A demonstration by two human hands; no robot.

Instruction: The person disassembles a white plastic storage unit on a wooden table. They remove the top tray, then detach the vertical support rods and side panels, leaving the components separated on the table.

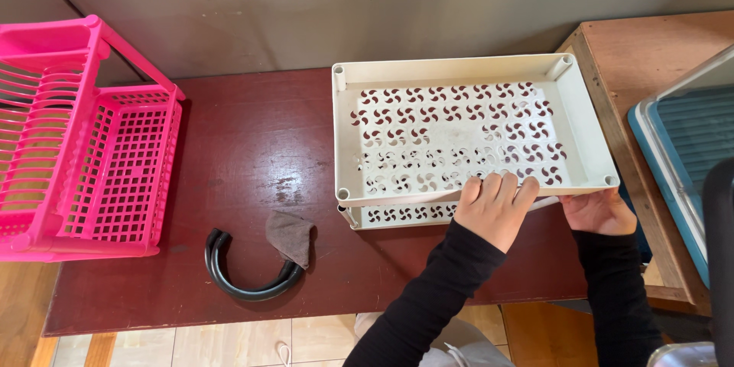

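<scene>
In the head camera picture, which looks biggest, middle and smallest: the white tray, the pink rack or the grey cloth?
1. White perforated tray, biggest
2. Pink dish rack, partly cut off at the edge, so the top two are unsure
3. Grey cloth, smallest

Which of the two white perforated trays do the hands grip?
The upper white tray: left hand and right hand grip its near edge; the lower tray peeks out beneath.

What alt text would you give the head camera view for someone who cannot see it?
Both hands, left hand and right hand, grip the near edge of a white perforated tray stacked on another on a dark red table. A pink rack stands left.
</scene>
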